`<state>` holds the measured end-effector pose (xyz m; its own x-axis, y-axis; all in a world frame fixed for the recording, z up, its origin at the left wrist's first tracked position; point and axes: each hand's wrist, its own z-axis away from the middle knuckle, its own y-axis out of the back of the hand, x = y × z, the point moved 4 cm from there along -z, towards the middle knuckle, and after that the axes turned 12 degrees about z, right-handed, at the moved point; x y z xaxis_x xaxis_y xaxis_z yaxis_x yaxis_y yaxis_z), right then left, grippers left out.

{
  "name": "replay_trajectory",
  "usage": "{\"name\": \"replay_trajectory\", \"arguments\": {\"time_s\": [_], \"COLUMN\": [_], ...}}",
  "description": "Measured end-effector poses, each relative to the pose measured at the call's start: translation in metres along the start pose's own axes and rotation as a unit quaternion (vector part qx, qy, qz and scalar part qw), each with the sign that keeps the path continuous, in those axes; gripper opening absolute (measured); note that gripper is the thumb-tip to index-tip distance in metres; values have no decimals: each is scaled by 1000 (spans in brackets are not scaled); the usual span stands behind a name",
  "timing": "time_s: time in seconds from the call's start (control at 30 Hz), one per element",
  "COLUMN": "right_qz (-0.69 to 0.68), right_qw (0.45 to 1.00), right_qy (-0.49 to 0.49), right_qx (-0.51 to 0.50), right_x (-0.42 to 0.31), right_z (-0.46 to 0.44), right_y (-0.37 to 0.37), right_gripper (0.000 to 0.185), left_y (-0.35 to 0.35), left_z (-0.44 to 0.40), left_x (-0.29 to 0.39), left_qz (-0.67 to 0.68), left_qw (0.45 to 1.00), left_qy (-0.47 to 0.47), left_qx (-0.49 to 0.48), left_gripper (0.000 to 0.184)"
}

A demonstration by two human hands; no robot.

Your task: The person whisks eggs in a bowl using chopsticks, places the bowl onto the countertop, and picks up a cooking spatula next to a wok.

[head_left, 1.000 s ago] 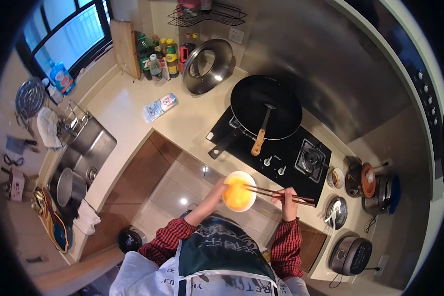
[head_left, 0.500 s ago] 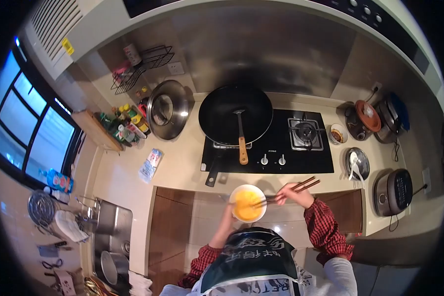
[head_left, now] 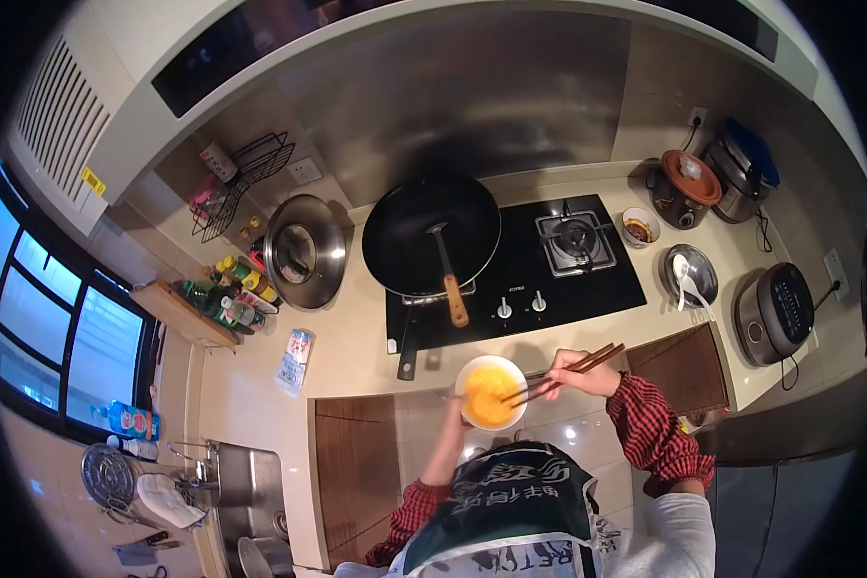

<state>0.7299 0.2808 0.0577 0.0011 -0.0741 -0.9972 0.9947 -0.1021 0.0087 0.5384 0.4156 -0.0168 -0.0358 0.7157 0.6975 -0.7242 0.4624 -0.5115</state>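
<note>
A white bowl (head_left: 516,374) of yellow beaten egg (head_left: 489,395) is held in front of the apron, just short of the counter edge. My left hand (head_left: 455,416) grips the bowl by its left side; part of the fingers is hidden by it. Dark brown chopsticks (head_left: 588,360) are closed in my right hand (head_left: 580,374), their tips dipped in the egg. Beyond the bowl, a black wok (head_left: 405,226) rests on the left burner. A spatula (head_left: 453,294) with a wooden handle lies in the wok.
The black gas stove (head_left: 588,294) has a bare right burner (head_left: 576,239). A small sauce bowl (head_left: 640,226), a metal bowl with a white spoon (head_left: 686,279) and a rice cooker (head_left: 775,313) stand right. Left are a large lid (head_left: 303,252), bottles (head_left: 246,281), a packet (head_left: 296,361) and the sink (head_left: 250,472).
The whole view has tilted and shifted. The chopsticks stay in the egg, at a slightly different angle, and both hands keep their hold.
</note>
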Motion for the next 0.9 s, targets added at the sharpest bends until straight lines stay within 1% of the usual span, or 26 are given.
{"name": "replay_trajectory", "arguments": {"time_s": [0.03, 0.13, 0.17, 0.27, 0.3, 0.4, 0.43, 0.47, 0.53, 0.57, 0.67, 0.7, 0.73, 0.8, 0.83, 0.9], "right_qz": [-26, -64, 14, -46, -20, -28, -77, -18, 17, 7, -61, -17, -5, -58, 10, 5], "right_qw": [999, 995, 999, 990, 995, 999, 992, 996, 999, 999, 997, 999, 999, 992, 997, 999], "right_qy": [21, -15, 18, 65, 35, 31, 26, 41, 44, 41, -2, 27, 41, 60, 15, 32], "right_qx": [25, 74, 27, 118, 95, 23, 92, 83, -12, -11, 46, 4, -8, 91, 70, 27], "right_x": [-10, 8, 2, 7, 8, 0, 6, 14, 4, 4, 19, 15, 4, 7, 9, -6], "right_z": [3, 2, 6, 7, 7, 13, 13, 10, 13, 14, 8, 12, 13, 11, 8, 14], "right_y": [2, 11, 0, 13, 14, -3, 7, 14, -5, -4, 9, -1, -6, 8, 8, -1], "right_gripper": [13, 12, 11, 13, 15, 16, 15, 15, 15, 14, 14, 14, 14, 13, 12, 13], "left_y": [-2, -10, -11, -12, -15, -9, -16, -15, -16, -15, -25, -25, -24, -15, -14, -12], "left_z": [2, 9, 9, 13, 14, 7, 14, 14, 8, 12, 17, 16, 13, 14, 13, 10], "left_x": [2, 2, 2, 5, 4, -1, 7, 5, 5, 7, 12, 10, 9, 9, 8, 6], "left_qz": [9, 19, 9, 13, 23, 5, -1, -2, -1, -14, 21, 17, 13, 8, 12, 5], "left_qw": [1000, 1000, 1000, 1000, 999, 1000, 1000, 1000, 1000, 1000, 1000, 1000, 1000, 1000, 1000, 1000], "left_qy": [2, 7, 3, 10, 16, 15, 5, 13, 17, 15, 16, 13, 7, 8, 12, 9], "left_qx": [7, 18, 14, 19, 20, -11, 1, -2, -12, 14, -1, 2, 6, 16, 16, 27], "left_gripper": [57, 58, 58, 57, 57, 56, 54, 54, 54, 55, 56, 56, 56, 56, 56, 56]}}
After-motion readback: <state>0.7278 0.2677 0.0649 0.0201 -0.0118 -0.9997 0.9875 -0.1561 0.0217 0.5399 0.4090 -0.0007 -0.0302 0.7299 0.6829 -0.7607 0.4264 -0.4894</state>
